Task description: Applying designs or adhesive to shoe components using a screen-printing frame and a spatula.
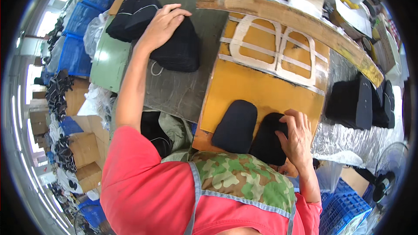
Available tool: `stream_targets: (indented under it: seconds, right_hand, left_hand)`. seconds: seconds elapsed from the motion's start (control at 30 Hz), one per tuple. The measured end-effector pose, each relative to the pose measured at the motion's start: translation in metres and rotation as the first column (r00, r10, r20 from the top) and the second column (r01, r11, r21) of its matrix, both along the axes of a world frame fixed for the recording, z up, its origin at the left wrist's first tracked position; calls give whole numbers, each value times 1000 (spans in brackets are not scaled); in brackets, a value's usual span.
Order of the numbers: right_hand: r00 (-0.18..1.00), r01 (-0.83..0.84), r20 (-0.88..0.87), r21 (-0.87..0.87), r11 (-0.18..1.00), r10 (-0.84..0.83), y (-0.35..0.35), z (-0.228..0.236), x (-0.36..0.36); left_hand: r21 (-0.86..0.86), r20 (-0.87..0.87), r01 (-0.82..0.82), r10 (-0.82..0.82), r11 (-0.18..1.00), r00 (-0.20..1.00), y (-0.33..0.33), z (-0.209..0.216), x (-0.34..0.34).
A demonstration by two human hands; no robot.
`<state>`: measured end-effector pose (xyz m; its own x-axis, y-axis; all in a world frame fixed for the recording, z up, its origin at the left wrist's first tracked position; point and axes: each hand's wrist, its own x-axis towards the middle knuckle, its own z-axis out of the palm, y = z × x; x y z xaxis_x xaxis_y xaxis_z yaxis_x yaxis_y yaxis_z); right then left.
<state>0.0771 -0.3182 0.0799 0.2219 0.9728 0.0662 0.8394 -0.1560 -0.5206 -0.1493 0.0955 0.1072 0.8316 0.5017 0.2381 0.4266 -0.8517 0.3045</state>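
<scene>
My left hand [163,26] lies with its fingers stretched over the top of a stack of black, rounded pads [178,48] at the upper left. A loop of white cord shows under that stack. On the yellow board [248,87] in front of me are two flat black pads side by side. The left pad [235,125] is untouched. Over the right edge of the other pad [266,141] my right hand [297,137] rests, thumb and fingers apart and touching it. Farther up the board lies a white double frame [276,50] with two rounded openings, crossed by pale strips.
A thick wooden beam [278,8] crosses the board's far end. More black stacks stand at left [133,15] and right [352,102]. Blue crates [76,54], cardboard boxes [85,154] and a fan [387,178] surround the table.
</scene>
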Motion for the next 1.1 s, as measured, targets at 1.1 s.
stream_targets:
  seconds: [1.1]
  right_hand:
    - [992, -35, -116, 161, 986, 54, 3, -38, 27]
  left_hand:
    - [-296, 68, 182, -169, 938, 983, -249, -78, 17]
